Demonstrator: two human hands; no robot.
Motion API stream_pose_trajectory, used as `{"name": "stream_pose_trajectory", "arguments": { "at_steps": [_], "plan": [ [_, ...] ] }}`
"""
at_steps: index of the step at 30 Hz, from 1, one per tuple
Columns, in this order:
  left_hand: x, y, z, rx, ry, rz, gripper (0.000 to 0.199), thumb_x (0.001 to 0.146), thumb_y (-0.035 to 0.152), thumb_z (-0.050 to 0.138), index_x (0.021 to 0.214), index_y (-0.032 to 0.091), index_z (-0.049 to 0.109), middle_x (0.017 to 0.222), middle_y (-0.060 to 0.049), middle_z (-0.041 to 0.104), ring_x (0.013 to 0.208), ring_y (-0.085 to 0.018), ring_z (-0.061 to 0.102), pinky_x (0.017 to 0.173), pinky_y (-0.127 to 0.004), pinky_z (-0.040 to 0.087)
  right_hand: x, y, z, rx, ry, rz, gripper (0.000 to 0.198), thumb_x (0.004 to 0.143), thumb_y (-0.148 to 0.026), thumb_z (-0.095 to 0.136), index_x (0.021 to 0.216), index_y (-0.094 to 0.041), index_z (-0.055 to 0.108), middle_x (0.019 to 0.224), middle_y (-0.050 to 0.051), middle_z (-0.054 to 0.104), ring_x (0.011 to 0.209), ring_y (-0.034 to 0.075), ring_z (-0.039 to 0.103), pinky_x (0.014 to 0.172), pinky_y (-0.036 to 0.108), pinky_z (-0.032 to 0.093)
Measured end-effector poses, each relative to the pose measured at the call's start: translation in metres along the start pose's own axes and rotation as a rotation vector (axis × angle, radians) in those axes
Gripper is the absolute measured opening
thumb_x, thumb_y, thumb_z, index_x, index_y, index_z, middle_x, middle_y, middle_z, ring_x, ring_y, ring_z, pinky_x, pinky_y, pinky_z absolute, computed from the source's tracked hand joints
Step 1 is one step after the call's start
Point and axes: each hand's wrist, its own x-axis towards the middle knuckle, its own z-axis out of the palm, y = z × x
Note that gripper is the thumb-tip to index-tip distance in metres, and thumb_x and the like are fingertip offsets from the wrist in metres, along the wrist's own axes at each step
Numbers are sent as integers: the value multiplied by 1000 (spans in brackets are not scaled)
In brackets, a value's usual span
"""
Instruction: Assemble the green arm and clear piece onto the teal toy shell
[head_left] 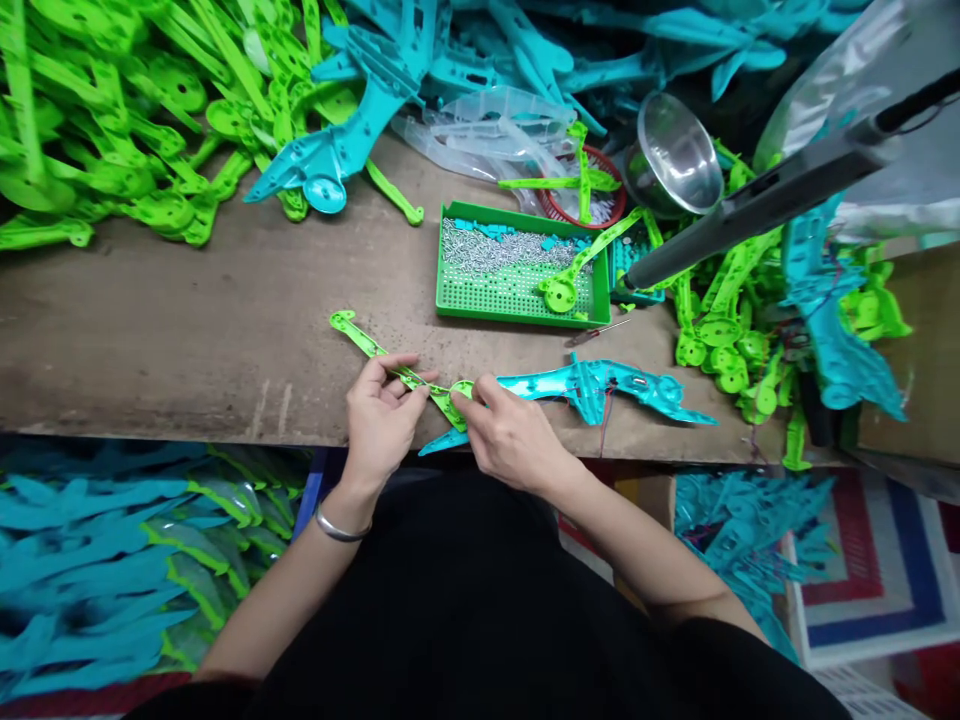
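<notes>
Near the bench's front edge, my left hand (386,415) is closed on a long green plastic arm piece (358,336), thumb and fingers pinching its middle. My right hand (510,435) has its fingertips bent together at the rounded green end of that piece; any small part under them is hidden. Beneath the green piece lies a blue plastic shell half (536,384), which stretches to the right. Thin red wires (606,415) hang from the shell. A small screwdriver (592,334) rests on the bench beyond it.
A green perforated tray (495,305) holds screws and small blue bits. Behind it stand a red basket (616,205) and a metal bowl (675,155). Green parts (112,120) are heaped at left, blue parts (517,45) at the back. A grey power screwdriver (750,205) slants in from the right.
</notes>
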Motion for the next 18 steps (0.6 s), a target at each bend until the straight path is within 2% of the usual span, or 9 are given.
{"name": "stream_pose_trajectory", "arguments": {
  "at_steps": [3, 6, 10, 12, 15, 17, 18],
  "plan": [
    [0, 1, 0, 9, 5, 3, 37, 67, 20, 78, 98, 18, 58, 105, -3, 64, 89, -17, 74, 81, -30, 62, -7, 15, 8, 59, 35, -93, 39, 93, -9, 39, 127, -15, 58, 98, 10, 58, 79, 19, 54, 63, 29, 44],
    [1, 2, 0, 25, -9, -11, 42, 66, 20, 79, 103, 18, 57, 106, -3, 63, 90, -18, 74, 83, -31, 62, -10, 28, 15, 108, 84, -179, 43, 93, -5, 35, 129, -17, 57, 96, 9, 59, 82, 18, 54, 66, 29, 47],
    [5, 4, -8, 106, -18, -27, 61, 65, 23, 82, 119, 21, 53, 106, -3, 65, 86, -17, 74, 83, -32, 62, -10, 30, 19, 194, 150, -159, 35, 93, -6, 37, 122, -16, 55, 96, 8, 61, 85, 18, 58, 72, 30, 50],
    [5, 8, -14, 253, -18, -3, 73, 66, 26, 83, 130, 22, 48, 98, -1, 65, 77, -15, 72, 77, -31, 62, -8, 27, 19, 246, 172, -129, 35, 91, -5, 38, 121, -16, 52, 97, 9, 63, 88, 19, 60, 76, 31, 51],
    [-3, 17, -20, 619, 40, 151, 82, 69, 33, 84, 140, 21, 45, 89, -1, 63, 72, -17, 67, 73, -35, 59, -4, 23, 18, 277, 163, -109, 36, 88, -4, 39, 120, -15, 50, 100, 10, 65, 89, 20, 62, 77, 33, 52],
    [-13, 21, -20, 813, 88, 368, 69, 76, 31, 79, 138, 20, 51, 96, -5, 65, 85, -22, 66, 84, -41, 56, -2, 20, 17, 293, 144, -95, 34, 88, -4, 39, 118, -16, 50, 100, 11, 65, 89, 21, 62, 76, 33, 52],
    [-20, 21, -18, 865, 62, 493, 62, 79, 29, 76, 136, 20, 53, 102, -8, 66, 94, -24, 65, 91, -43, 54, -1, 19, 17, 304, 138, -89, 33, 88, -5, 39, 117, -16, 50, 100, 11, 65, 89, 21, 62, 76, 34, 52]
  ]
}}
